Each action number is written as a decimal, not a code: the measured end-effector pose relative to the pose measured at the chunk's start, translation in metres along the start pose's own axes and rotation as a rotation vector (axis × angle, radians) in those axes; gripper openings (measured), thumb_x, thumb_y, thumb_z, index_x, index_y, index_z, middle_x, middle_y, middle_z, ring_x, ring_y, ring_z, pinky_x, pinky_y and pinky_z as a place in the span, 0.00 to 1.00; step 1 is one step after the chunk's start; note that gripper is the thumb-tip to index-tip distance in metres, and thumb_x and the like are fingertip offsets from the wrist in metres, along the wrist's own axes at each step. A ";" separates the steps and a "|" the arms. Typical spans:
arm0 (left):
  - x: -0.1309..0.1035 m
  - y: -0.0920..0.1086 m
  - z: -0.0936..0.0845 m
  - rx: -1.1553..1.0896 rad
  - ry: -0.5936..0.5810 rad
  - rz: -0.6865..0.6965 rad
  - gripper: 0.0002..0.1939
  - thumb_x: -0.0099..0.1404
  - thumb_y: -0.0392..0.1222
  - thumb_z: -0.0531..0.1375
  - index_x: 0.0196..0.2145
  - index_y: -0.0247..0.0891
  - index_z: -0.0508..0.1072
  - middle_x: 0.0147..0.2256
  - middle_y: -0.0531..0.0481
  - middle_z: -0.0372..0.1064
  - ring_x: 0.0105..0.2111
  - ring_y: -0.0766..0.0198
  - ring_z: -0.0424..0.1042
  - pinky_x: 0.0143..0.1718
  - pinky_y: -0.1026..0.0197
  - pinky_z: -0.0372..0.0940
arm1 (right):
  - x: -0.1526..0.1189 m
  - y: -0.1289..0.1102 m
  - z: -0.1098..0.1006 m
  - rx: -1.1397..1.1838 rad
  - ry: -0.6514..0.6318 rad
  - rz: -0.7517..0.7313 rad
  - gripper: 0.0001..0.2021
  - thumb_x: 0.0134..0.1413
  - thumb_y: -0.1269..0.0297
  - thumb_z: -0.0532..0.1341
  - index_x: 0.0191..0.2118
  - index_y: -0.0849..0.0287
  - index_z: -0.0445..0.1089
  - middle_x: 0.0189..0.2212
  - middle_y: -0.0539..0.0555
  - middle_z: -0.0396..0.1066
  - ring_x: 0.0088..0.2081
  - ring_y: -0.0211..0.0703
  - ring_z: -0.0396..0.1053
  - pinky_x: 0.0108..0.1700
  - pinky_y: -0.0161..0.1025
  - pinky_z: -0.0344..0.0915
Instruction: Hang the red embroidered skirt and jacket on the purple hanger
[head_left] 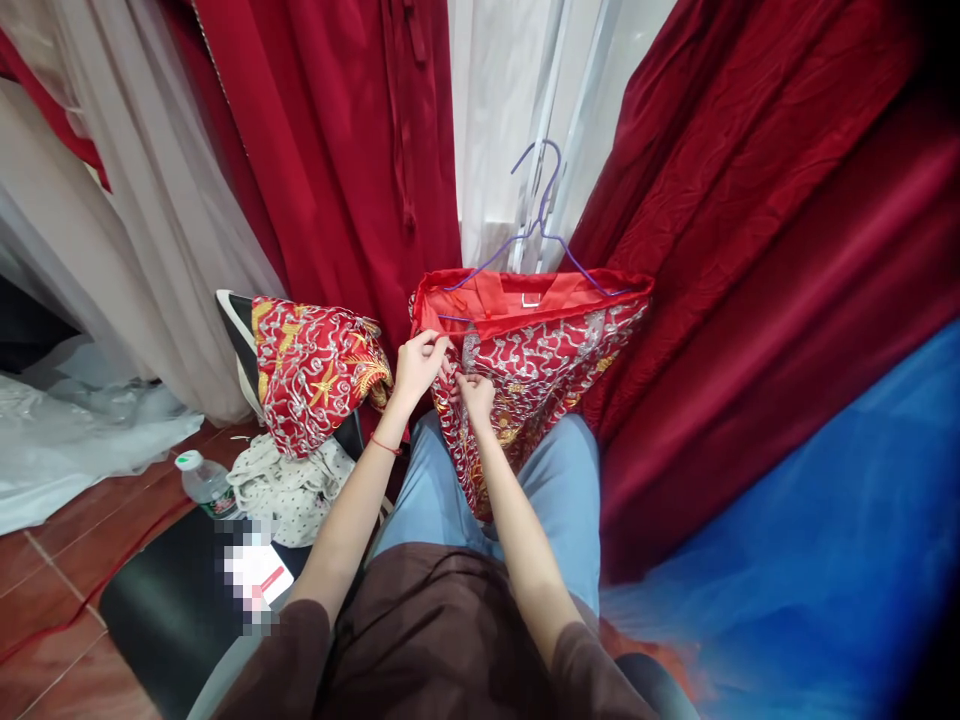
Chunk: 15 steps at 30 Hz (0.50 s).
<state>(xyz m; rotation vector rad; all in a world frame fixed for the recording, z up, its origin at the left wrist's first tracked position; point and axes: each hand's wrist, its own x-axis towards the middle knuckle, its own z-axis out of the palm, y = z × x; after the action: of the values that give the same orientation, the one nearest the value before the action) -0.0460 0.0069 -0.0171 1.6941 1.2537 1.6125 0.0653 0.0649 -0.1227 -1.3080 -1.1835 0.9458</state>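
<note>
In front of my knees hangs a red garment (536, 355) with silver and gold embroidery and a plain red lining. A purple wire hanger (551, 190) sits inside its top opening, hook upward. My left hand (421, 368) pinches the garment's upper edge at the left corner. Lower and to the right, my right hand (477, 398) has its fingers closed on the embroidered cloth just below that edge. The lower part of the garment drops between my legs. Whether anything small is between my fingertips cannot be made out.
Another red embroidered piece (315, 375) lies over a chair at the left. Beside it are a white dotted cloth (292, 485), a plastic bottle (206, 480) and a black seat (165, 590). Red gowns (352, 120) hang behind; blue tulle (810, 530) spreads at the right.
</note>
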 end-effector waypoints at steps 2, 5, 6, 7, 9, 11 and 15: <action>-0.002 -0.004 0.000 -0.006 -0.029 -0.033 0.13 0.66 0.50 0.57 0.30 0.38 0.69 0.17 0.55 0.69 0.15 0.68 0.69 0.20 0.69 0.61 | 0.005 0.002 0.003 0.048 0.024 0.017 0.11 0.56 0.58 0.63 0.26 0.57 0.69 0.18 0.49 0.74 0.21 0.40 0.73 0.31 0.34 0.67; -0.005 -0.008 -0.004 0.074 -0.096 -0.082 0.17 0.66 0.54 0.57 0.28 0.38 0.68 0.16 0.56 0.66 0.15 0.68 0.68 0.21 0.68 0.60 | 0.012 0.001 0.009 0.130 0.043 0.040 0.11 0.55 0.59 0.63 0.25 0.57 0.68 0.19 0.49 0.74 0.20 0.39 0.72 0.28 0.34 0.66; -0.006 -0.010 -0.006 0.135 -0.138 -0.086 0.19 0.66 0.55 0.57 0.25 0.38 0.68 0.15 0.57 0.65 0.15 0.68 0.67 0.21 0.68 0.59 | 0.013 0.000 0.011 0.161 0.043 0.049 0.11 0.55 0.59 0.63 0.25 0.57 0.68 0.19 0.49 0.74 0.19 0.38 0.71 0.28 0.34 0.66; -0.008 -0.010 -0.009 0.201 -0.220 -0.087 0.20 0.66 0.55 0.57 0.24 0.38 0.68 0.15 0.57 0.63 0.15 0.69 0.65 0.21 0.68 0.57 | 0.014 -0.002 0.013 0.193 0.042 0.056 0.10 0.54 0.60 0.63 0.25 0.57 0.68 0.19 0.49 0.74 0.19 0.38 0.71 0.27 0.34 0.66; -0.014 -0.011 -0.015 0.326 -0.534 -0.135 0.19 0.65 0.52 0.58 0.21 0.37 0.69 0.15 0.57 0.62 0.16 0.70 0.62 0.21 0.68 0.55 | 0.014 -0.005 0.015 0.255 0.036 0.068 0.11 0.52 0.59 0.65 0.25 0.57 0.67 0.19 0.50 0.73 0.20 0.38 0.70 0.26 0.34 0.67; -0.024 -0.013 -0.018 0.465 -0.896 -0.268 0.12 0.61 0.44 0.61 0.22 0.37 0.71 0.16 0.56 0.65 0.18 0.69 0.63 0.21 0.67 0.56 | 0.013 -0.007 0.015 0.304 0.012 0.074 0.13 0.50 0.57 0.66 0.23 0.57 0.65 0.17 0.49 0.71 0.19 0.37 0.68 0.26 0.34 0.67; -0.045 -0.022 -0.012 0.796 -0.888 -0.375 0.09 0.57 0.32 0.62 0.37 0.36 0.73 0.31 0.47 0.78 0.29 0.60 0.75 0.29 0.64 0.63 | 0.002 -0.007 0.006 0.337 -0.096 0.074 0.16 0.49 0.54 0.65 0.20 0.56 0.63 0.14 0.47 0.67 0.17 0.36 0.65 0.23 0.34 0.65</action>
<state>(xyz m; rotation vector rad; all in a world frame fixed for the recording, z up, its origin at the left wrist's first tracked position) -0.0580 -0.0244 -0.0561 2.0515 1.6248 0.0202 0.0590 0.0674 -0.1161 -1.0501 -1.0005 1.2152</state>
